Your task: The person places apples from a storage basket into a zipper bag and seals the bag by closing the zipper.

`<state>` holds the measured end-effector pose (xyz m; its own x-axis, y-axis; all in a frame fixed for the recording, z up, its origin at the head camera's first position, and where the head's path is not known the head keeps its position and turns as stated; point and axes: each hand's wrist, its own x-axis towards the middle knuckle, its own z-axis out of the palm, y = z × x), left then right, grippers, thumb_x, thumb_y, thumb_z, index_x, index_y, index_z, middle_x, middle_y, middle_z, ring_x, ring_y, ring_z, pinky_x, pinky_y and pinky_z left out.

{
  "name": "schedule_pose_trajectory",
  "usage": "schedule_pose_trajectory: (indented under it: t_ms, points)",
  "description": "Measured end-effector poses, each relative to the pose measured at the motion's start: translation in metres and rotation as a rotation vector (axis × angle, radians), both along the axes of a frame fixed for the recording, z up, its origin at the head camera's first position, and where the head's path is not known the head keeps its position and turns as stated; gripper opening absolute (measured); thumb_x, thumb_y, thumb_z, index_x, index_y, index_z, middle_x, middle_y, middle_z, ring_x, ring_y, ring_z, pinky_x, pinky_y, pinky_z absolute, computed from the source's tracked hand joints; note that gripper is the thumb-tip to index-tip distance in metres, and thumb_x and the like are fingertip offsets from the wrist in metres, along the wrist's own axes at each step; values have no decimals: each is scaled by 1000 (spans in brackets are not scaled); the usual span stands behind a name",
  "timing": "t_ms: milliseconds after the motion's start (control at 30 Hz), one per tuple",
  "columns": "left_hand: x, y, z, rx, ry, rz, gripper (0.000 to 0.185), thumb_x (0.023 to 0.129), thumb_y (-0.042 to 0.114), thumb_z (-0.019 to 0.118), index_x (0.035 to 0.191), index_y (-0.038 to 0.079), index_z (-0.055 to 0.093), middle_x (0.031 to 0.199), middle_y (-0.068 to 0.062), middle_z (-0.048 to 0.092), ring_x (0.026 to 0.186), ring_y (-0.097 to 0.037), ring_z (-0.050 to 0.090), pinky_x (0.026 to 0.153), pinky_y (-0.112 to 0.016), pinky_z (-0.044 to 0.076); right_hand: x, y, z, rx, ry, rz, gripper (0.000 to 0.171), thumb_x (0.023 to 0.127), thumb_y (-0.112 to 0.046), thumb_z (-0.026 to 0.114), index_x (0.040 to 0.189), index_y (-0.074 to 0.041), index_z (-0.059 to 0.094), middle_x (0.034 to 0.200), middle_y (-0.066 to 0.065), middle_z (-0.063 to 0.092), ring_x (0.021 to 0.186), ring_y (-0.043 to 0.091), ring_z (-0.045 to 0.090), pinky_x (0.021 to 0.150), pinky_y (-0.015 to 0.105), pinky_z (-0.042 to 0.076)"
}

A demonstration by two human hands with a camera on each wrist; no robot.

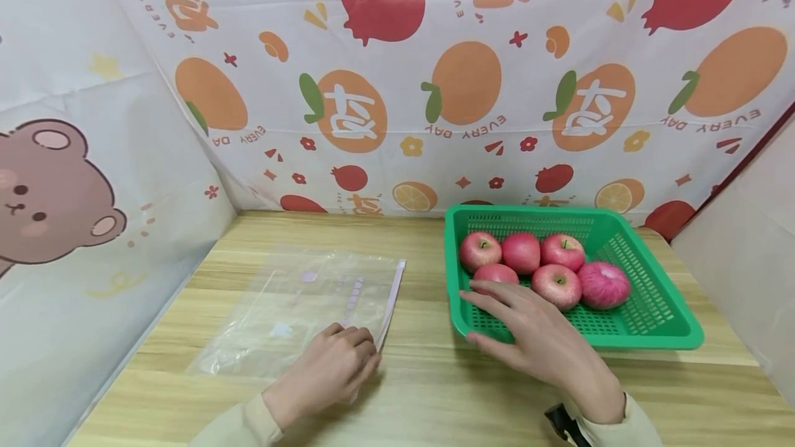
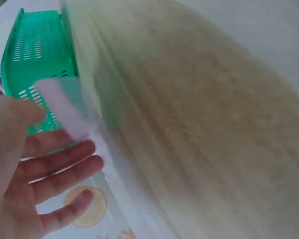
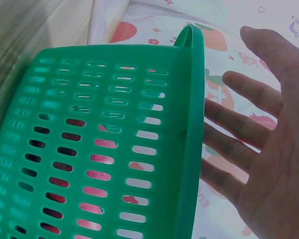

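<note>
A green plastic basket [image 1: 646, 340] stands on the wooden table at the right and holds several red apples [image 1: 522, 252], one of them in a pink foam net [image 1: 604, 284]. My right hand [image 1: 518, 326] lies over the basket's near left corner with its fingers straight, fingertips close to the nearest apple [image 1: 495, 273]. The right wrist view shows that open palm [image 3: 259, 149] beside the basket wall [image 3: 104, 124]. A clear zip bag [image 1: 298, 302] lies flat at the left. My left hand [image 1: 341, 357] rests on its near right corner; its blurred sealing strip [image 2: 65, 107] shows by the fingers [image 2: 65, 174].
Printed fruit-pattern cloth hangs behind the table [image 1: 435, 378], and a bear-print sheet [image 1: 56, 185] closes the left side. A pale panel [image 1: 745, 254] stands at the right. Bare wood lies between bag and basket. A dark wrist strap [image 1: 562, 423] shows at my right sleeve.
</note>
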<state>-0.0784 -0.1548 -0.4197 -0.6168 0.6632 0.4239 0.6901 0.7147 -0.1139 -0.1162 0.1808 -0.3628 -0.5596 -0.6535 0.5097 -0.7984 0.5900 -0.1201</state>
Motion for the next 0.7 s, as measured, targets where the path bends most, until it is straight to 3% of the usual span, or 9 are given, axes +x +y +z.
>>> schedule_pose_trajectory:
  t_ms: [133,267,400,567,700]
  points:
    - [0,-4,3,80,14,53,2,83,9,75,83,10,74,84,1,70,71,-12,67,62,-27,54,1,0,1,-1,8,3,50,94,-49,68,136,-21,64,135,2,64,127,16,58,104,38,48]
    - [-1,-11,11,182,-19,124,11,78,-1,76,88,4,73,89,-2,69,70,-15,67,58,-24,54,2,-1,2,4,0,-4,50,95,-49,68,135,-21,65,135,1,64,127,16,59,104,36,47]
    - [-3,-21,20,248,17,186,17,74,-5,79,90,1,73,91,-3,68,63,-11,63,50,-17,48,2,-1,2,4,3,-8,50,94,-49,69,135,-21,65,135,1,64,127,15,58,104,36,47]
    - [-3,-29,34,284,106,200,22,72,-5,79,93,0,74,92,-5,68,58,-5,55,44,-14,37,3,-4,1,-1,10,-2,50,94,-48,70,135,-20,65,135,1,64,127,15,58,103,38,49]
    - [0,-30,48,363,115,191,19,75,-9,74,93,-1,74,92,-6,68,61,-5,56,47,-11,37,4,-8,3,-7,8,20,50,94,-46,71,135,-19,65,135,2,64,127,16,59,104,40,49]
